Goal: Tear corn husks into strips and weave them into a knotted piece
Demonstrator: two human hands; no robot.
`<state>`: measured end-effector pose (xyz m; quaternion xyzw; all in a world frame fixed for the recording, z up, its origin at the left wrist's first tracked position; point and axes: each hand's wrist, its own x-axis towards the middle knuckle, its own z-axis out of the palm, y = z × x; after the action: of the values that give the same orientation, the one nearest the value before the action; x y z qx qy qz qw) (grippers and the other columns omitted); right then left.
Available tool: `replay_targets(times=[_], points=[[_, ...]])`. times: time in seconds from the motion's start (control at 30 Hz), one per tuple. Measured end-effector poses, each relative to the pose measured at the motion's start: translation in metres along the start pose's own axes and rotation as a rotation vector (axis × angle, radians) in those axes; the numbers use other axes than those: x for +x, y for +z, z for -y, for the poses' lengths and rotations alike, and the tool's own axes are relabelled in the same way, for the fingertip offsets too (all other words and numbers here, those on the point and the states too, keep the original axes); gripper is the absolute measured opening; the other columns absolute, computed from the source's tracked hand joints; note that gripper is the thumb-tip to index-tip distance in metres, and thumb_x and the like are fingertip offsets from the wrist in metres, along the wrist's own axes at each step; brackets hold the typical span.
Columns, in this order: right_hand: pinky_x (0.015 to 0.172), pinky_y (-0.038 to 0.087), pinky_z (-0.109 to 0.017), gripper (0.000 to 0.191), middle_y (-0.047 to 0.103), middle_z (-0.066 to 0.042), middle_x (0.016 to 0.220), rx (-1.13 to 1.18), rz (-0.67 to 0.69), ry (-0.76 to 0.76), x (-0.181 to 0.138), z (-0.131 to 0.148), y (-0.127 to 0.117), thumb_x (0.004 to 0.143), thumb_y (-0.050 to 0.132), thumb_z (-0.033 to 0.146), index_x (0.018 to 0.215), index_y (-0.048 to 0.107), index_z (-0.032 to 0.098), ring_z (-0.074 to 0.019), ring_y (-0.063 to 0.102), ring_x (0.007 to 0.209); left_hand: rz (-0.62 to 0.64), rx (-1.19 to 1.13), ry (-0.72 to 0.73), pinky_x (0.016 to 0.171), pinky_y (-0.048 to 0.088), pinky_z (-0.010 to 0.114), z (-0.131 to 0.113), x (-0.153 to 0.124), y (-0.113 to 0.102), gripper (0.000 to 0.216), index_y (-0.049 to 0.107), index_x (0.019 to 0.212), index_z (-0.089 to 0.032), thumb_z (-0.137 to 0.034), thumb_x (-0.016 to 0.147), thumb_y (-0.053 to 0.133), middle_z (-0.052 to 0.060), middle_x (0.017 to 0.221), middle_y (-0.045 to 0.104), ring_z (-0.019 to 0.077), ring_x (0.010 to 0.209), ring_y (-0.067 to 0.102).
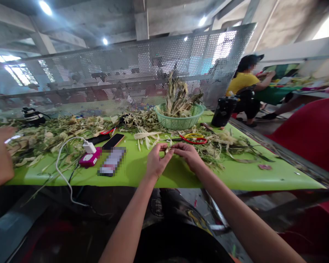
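Observation:
My left hand (157, 161) and my right hand (189, 155) are close together above the front of the green-covered table (137, 171). Both are closed in a pinch on a small pale husk strip (167, 149), partly hidden by the fingers. Just beyond my right hand lie scissors with red and yellow handles (194, 138). Loose pale husk pieces (146, 137) rest behind my left hand. Further back stands a light green plastic basket (178, 122), with dried husks (177, 95) rising out of it.
To the left are a pink power strip (89, 159) with a white charger (89, 147), a dark phone (113, 141) and a blurred-out phone (112, 162). Husk scraps (57, 137) cover the back. A black tumbler (224, 110) stands right. Another person's arm (0, 160) enters left.

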<state>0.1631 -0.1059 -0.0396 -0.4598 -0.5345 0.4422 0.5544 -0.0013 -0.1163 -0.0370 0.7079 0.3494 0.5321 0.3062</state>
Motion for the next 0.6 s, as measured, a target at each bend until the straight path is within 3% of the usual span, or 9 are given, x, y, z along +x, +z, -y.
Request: replay_targets(times=[0.17,0.3,0.37,0.43,0.5,0.6], points=[[0.058,0.039,-0.025,0.025,0.064,0.001,0.069,0.055,0.025,0.038,-0.003,0.005,0.002,0.065,0.079,0.038,0.077,0.069,0.018,-0.0115,0.053,0.059,-0.142,-0.422,-0.167,0.088,0.049,0.036,0.012,0.009,-0.009,0.048,0.061,0.105,-0.018,-0.059,0.087,0.046,0.010,0.098,0.068,0.0207,0.092,0.065],[0.055,0.037,-0.024,0.026,0.062,0.002,0.068,0.085,0.048,0.052,-0.004,0.008,0.002,0.065,0.079,0.038,0.077,0.067,0.018,-0.0102,0.051,0.057,-0.352,-0.459,-0.292,0.084,0.050,0.033,0.031,0.015,-0.014,0.029,0.062,0.097,-0.018,-0.043,0.083,0.060,0.007,0.096,0.066,0.0170,0.084,0.064],[0.055,0.037,-0.023,0.026,0.062,0.002,0.068,0.095,0.061,0.060,-0.004,0.008,0.002,0.065,0.080,0.037,0.077,0.067,0.018,-0.0099,0.051,0.057,-0.302,-0.430,-0.364,0.084,0.049,0.032,0.034,0.015,-0.015,0.022,0.064,0.097,-0.018,-0.032,0.080,0.064,0.006,0.096,0.066,0.0163,0.085,0.063],[0.056,0.038,-0.024,0.026,0.062,0.002,0.069,0.103,0.077,0.068,-0.004,0.008,0.001,0.065,0.079,0.037,0.078,0.067,0.018,-0.0102,0.051,0.057,-0.177,-0.385,-0.361,0.087,0.048,0.032,0.033,0.014,-0.016,0.022,0.067,0.100,-0.018,-0.026,0.079,0.064,0.006,0.099,0.067,0.0174,0.091,0.063],[0.056,0.039,-0.024,0.027,0.063,0.002,0.069,0.107,0.099,0.080,-0.004,0.008,0.002,0.065,0.079,0.038,0.079,0.067,0.018,-0.0108,0.052,0.056,-0.078,-0.295,-0.268,0.091,0.045,0.033,0.028,0.013,-0.016,0.024,0.070,0.102,-0.020,-0.026,0.080,0.064,0.007,0.106,0.068,0.0196,0.101,0.061],[0.055,0.039,-0.025,0.027,0.063,0.002,0.067,0.102,0.137,0.098,-0.005,0.009,0.002,0.066,0.079,0.039,0.078,0.066,0.018,-0.0108,0.052,0.054,-0.045,-0.123,-0.089,0.095,0.041,0.035,0.022,0.012,-0.016,0.022,0.073,0.099,-0.022,-0.029,0.080,0.067,0.007,0.110,0.067,0.0220,0.109,0.057]])
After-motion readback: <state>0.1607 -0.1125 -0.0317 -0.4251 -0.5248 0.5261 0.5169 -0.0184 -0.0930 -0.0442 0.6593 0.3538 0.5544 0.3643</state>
